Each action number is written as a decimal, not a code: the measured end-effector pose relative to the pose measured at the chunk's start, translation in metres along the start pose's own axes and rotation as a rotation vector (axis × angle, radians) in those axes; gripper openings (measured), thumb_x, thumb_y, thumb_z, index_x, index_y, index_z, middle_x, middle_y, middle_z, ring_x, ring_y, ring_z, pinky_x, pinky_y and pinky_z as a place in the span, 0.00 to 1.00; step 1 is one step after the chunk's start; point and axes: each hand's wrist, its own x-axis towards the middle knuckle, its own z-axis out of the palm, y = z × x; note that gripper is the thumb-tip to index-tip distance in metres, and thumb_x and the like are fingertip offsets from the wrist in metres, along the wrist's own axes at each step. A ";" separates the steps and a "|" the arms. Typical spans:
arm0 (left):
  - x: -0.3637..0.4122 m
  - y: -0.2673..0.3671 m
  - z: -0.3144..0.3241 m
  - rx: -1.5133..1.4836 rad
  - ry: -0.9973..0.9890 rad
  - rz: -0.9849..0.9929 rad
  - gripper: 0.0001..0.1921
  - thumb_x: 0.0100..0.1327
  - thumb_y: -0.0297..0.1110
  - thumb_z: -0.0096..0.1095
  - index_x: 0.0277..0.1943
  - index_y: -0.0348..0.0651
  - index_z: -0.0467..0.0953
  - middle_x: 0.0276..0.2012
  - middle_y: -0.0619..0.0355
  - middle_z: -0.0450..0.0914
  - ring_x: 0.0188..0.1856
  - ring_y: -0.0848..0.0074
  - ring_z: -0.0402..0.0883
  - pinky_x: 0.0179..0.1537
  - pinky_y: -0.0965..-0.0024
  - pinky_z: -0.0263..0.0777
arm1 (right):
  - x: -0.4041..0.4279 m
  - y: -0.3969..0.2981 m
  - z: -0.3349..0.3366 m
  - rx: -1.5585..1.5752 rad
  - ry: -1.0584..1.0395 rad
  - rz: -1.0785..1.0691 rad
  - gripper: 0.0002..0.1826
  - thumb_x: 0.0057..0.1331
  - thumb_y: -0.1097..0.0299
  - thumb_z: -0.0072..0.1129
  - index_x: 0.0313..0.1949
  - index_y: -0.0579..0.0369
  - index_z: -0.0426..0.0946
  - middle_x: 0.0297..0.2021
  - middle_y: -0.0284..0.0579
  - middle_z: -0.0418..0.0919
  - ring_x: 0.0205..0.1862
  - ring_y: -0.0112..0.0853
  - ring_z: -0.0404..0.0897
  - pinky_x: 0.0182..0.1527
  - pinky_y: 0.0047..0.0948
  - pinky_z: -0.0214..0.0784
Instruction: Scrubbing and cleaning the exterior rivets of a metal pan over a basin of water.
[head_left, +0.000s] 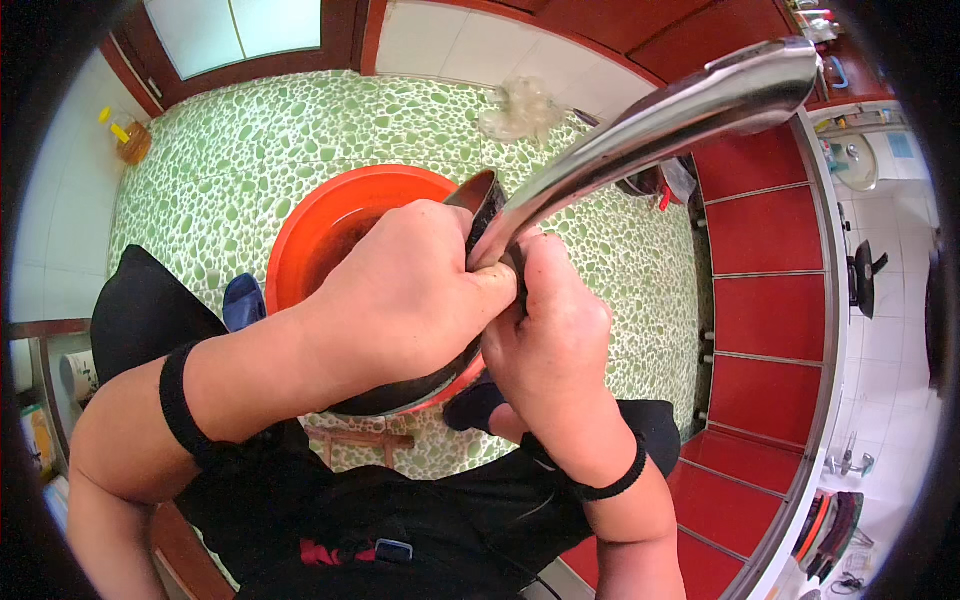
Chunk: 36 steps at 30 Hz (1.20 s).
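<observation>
My left hand (412, 292) and my right hand (551, 315) are closed close together on a dark metal pan (484, 196), at the base of its long, shiny metal handle (660, 127). The handle points up and away to the right. Below my hands, the pan's dark side shows along the lower edge of an orange plastic basin (289, 247). Dark liquid shows inside the basin, which stands on the floor. My hands and left forearm hide most of the pan, and I cannot tell whether it touches the basin.
A low wooden stool (360, 437) is by my legs, and a blue slipper (244, 301) lies left of the basin. Crumpled plastic (521, 112) rests on the green pebble-patterned floor. Red cabinets (769, 232) line the right; an oil bottle (133, 142) stands at the left wall.
</observation>
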 end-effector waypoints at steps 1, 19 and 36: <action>0.000 0.001 -0.001 0.004 0.018 0.005 0.18 0.64 0.37 0.64 0.33 0.23 0.80 0.23 0.37 0.81 0.29 0.54 0.88 0.35 0.55 0.79 | -0.001 0.000 0.003 -0.007 0.031 0.010 0.15 0.66 0.77 0.68 0.50 0.54 0.78 0.31 0.55 0.83 0.31 0.56 0.85 0.33 0.46 0.78; -0.004 0.033 -0.027 -0.191 -0.139 0.068 0.11 0.70 0.26 0.58 0.47 0.34 0.87 0.29 0.64 0.82 0.33 0.85 0.77 0.36 0.70 0.72 | 0.003 -0.008 -0.036 0.188 -0.071 0.199 0.22 0.71 0.77 0.66 0.64 0.62 0.79 0.38 0.54 0.87 0.30 0.39 0.88 0.33 0.34 0.80; -0.003 0.027 -0.027 -0.310 -0.249 -0.020 0.07 0.69 0.28 0.60 0.40 0.34 0.82 0.30 0.65 0.80 0.36 0.85 0.74 0.37 0.71 0.70 | -0.001 -0.001 -0.037 0.168 0.027 0.031 0.07 0.66 0.82 0.70 0.44 0.66 0.85 0.53 0.58 0.90 0.36 0.23 0.88 0.38 0.24 0.79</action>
